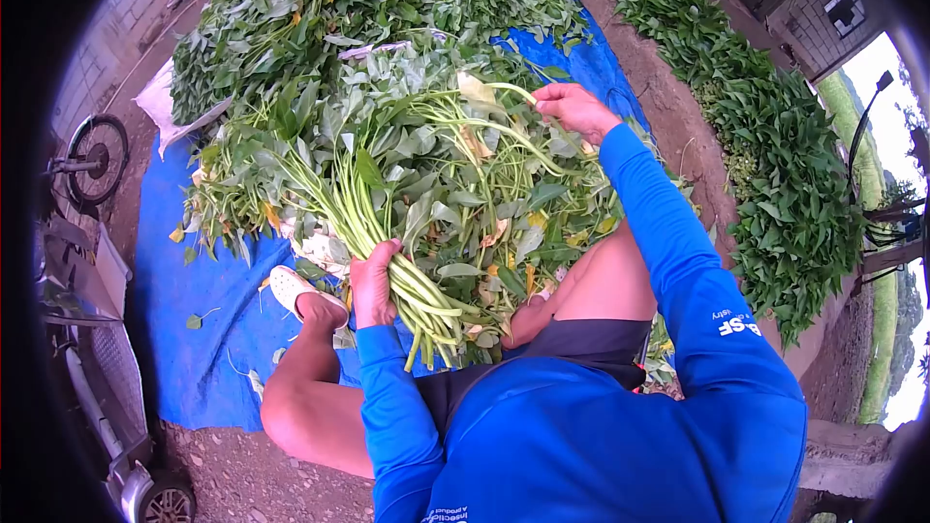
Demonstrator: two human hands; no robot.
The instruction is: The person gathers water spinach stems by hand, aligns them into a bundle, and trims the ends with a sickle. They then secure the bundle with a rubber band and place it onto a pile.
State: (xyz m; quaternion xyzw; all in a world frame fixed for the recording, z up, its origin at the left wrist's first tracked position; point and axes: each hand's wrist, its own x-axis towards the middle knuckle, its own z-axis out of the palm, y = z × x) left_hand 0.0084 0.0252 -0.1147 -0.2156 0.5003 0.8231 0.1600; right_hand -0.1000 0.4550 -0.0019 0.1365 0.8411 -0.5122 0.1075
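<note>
My left hand (pixel 373 283) is wrapped round a thick bundle of leafy green stems (pixel 354 203), which look like water spinach. Their cut ends stick out below my fist over my lap, and the leafy tops point up and left. Farther out on the right, my right hand (pixel 577 111) pinches the end of a single pale green stem (pixel 511 89) with a yellowed leaf (pixel 475 89) on it. Beneath both hands lies a loose heap of the same greens (pixel 455 203), with some yellow and brown leaves mixed in.
A blue tarp (pixel 194 329) lies under the heap. More piled greens (pixel 252 39) rise at the back left, and a long row of greens (pixel 775 203) runs along the right. A wheel (pixel 99 161) and a metal vehicle part (pixel 116 368) stand at the left edge.
</note>
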